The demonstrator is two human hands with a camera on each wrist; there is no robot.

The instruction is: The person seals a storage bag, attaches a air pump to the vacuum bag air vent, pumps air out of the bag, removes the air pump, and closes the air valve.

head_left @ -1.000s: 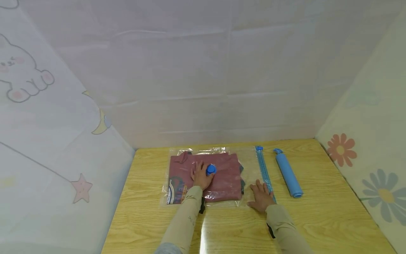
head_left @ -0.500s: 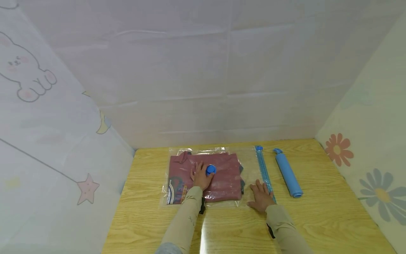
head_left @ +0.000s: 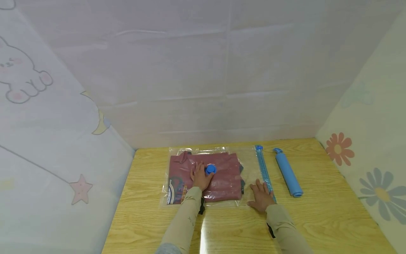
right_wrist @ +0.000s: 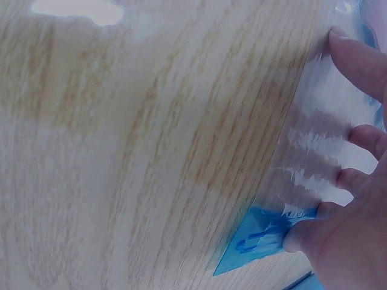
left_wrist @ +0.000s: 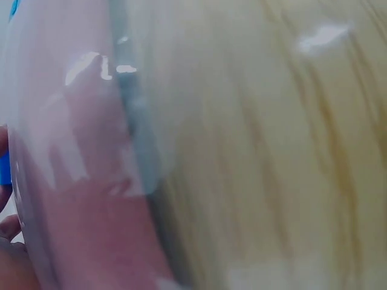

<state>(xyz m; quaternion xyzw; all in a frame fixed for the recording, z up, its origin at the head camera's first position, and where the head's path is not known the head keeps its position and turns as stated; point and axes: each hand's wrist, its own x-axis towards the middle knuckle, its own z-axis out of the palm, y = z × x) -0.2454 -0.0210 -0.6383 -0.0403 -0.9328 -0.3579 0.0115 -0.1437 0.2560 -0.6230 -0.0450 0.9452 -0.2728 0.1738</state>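
Note:
A clear zip storage bag (head_left: 248,162) lies flat on the wooden table with a folded dark-red garment (head_left: 225,180) inside. A round blue valve cap (head_left: 210,169) sits on the bag's upper face. My left hand (head_left: 202,178) rests over the garment and pinches this cap between thumb and fingers. In the left wrist view, only a sliver of the blue cap (left_wrist: 5,169) shows between fingertips at the edge. My right hand (head_left: 261,197) is spread on the bag's near right corner, beside the blue zip strip (head_left: 264,167). Its fingertips touch the film in the right wrist view.
A blue hand pump (head_left: 288,174) lies on the table (head_left: 330,211) right of the bag, its handle toward the back wall (head_left: 203,88). A blue slider (head_left: 259,147) sits at the zip's far end. Printed side walls stand left and right.
Both hands stay in place on the bag. The blue cap looks slightly turned or shifted under the left fingers. The head view sways a little.

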